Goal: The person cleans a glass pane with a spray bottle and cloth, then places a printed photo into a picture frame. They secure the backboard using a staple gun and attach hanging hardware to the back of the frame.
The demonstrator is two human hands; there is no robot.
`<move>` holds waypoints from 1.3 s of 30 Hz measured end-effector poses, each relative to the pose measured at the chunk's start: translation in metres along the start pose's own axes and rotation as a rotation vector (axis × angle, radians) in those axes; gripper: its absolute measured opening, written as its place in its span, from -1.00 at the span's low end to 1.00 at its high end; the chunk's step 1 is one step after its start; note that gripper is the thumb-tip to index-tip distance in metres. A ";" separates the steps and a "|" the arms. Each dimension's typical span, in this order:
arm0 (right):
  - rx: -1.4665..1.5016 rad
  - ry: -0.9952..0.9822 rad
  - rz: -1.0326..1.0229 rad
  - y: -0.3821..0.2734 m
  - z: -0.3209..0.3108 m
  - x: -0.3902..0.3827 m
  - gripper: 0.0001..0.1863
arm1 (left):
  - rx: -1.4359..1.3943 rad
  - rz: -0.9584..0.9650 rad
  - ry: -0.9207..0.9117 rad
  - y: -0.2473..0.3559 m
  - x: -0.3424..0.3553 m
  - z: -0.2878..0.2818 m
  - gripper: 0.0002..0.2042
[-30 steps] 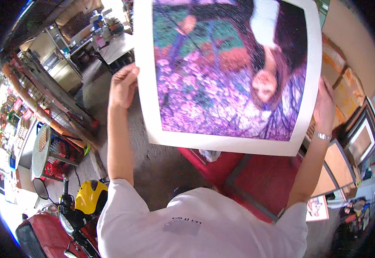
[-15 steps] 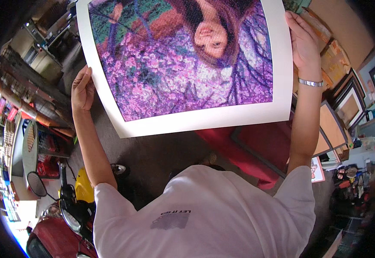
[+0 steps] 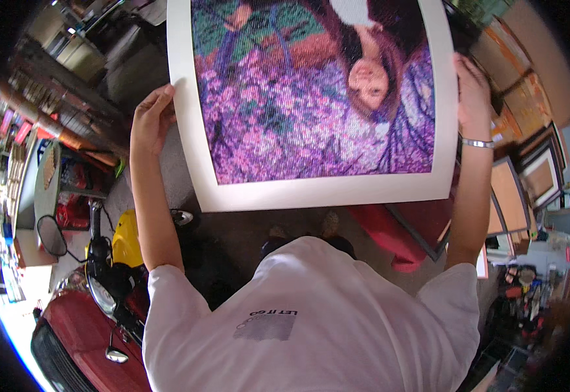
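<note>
A large picture (image 3: 278, 124) with a broad white border fills the upper middle, showing purple blossom, green and brown patches, and a person who appears upside down. Its bottom edge bows slightly. My left hand (image 3: 155, 114) grips the left edge, thumb near the border and fingers partly behind it. On the opposite edge, my right hand (image 3: 473, 98), with a metal band on the wrist, has its fingers closed round the border. Below the picture at the right lies a red surface (image 3: 402, 238) with a dark strip across it.
At lower left stand a scooter (image 3: 127, 238) with yellow bodywork and a red vehicle (image 3: 72, 326). A grey table (image 3: 48, 186) and cluttered shelves (image 3: 4, 209) line the left. Leaning frames (image 3: 540, 173) and boards (image 3: 508, 202) stack along the right. My feet show on the dark floor (image 3: 233, 228).
The picture and both hands shifted left from a second ago to half a second ago, then partly back to the right. The view has shifted too. Both hands keep their grip.
</note>
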State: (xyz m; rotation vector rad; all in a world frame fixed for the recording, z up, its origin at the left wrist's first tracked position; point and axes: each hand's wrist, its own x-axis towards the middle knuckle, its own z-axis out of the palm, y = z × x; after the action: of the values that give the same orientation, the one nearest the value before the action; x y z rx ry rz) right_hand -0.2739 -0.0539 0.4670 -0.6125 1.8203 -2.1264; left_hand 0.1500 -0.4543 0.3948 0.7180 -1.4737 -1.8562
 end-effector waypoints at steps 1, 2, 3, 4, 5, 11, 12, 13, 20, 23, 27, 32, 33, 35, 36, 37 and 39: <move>-0.051 0.054 -0.005 0.017 -0.014 -0.024 -0.68 | 0.006 -0.039 -0.008 -0.022 -0.013 0.006 -0.84; -0.086 0.025 0.012 0.046 -0.056 -0.031 -0.69 | 0.001 -0.068 -0.006 -0.044 -0.027 0.017 -0.84; -0.161 0.068 0.036 0.060 -0.074 -0.057 -0.70 | 0.028 -0.096 -0.031 -0.062 -0.041 0.025 -0.83; -0.232 0.108 0.052 0.062 -0.090 -0.080 -0.71 | 0.054 -0.114 -0.055 -0.073 -0.050 0.040 -0.82; -0.304 0.151 0.070 0.067 -0.106 -0.098 -0.73 | 0.080 -0.131 -0.082 -0.083 -0.061 0.057 -0.82; -0.589 0.281 0.086 0.049 -0.176 -0.183 -0.75 | 0.346 -0.178 -0.297 -0.091 -0.038 0.108 -0.77; -0.545 0.337 0.019 0.037 -0.167 -0.198 -0.77 | 0.307 -0.185 -0.367 -0.083 -0.034 0.115 -0.77; -0.509 0.349 0.046 0.023 -0.161 -0.215 -0.79 | 0.277 -0.186 -0.426 -0.076 -0.032 0.118 -0.77; -0.125 0.410 -0.165 0.018 -0.185 -0.316 -0.75 | -0.040 -0.180 -0.781 -0.097 -0.001 0.155 -0.64; -0.454 0.532 0.006 0.057 -0.197 -0.351 -0.74 | -0.088 -0.227 -0.591 -0.120 -0.001 0.178 -0.65; -0.188 0.420 0.313 0.075 -0.204 -0.350 -0.80 | 0.374 -0.312 -0.745 -0.152 0.021 0.217 -0.65; -0.183 0.596 0.434 0.199 -0.226 -0.366 -0.72 | 0.443 -0.414 -0.760 -0.247 0.028 0.240 -0.59; -0.196 0.610 0.432 0.221 -0.228 -0.371 -0.71 | 0.477 -0.434 -0.756 -0.266 0.030 0.238 -0.59; -0.241 0.590 0.483 0.247 -0.218 -0.370 -0.76 | 0.500 -0.455 -0.721 -0.297 0.041 0.230 -0.61; -0.274 0.586 0.517 0.260 -0.216 -0.372 -0.78 | 0.496 -0.478 -0.721 -0.309 0.038 0.229 -0.62; -0.284 0.623 0.503 0.271 -0.218 -0.367 -0.79 | 0.486 -0.484 -0.718 -0.318 0.043 0.232 -0.62; -0.302 0.687 0.484 0.296 -0.222 -0.362 -0.81 | 0.460 -0.500 -0.724 -0.348 0.051 0.237 -0.65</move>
State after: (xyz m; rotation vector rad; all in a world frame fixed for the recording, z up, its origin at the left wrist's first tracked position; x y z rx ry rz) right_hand -0.0846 0.2575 0.1001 0.5482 2.3360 -1.8485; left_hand -0.1150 -0.2932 0.1055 0.6965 -2.4121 -2.3217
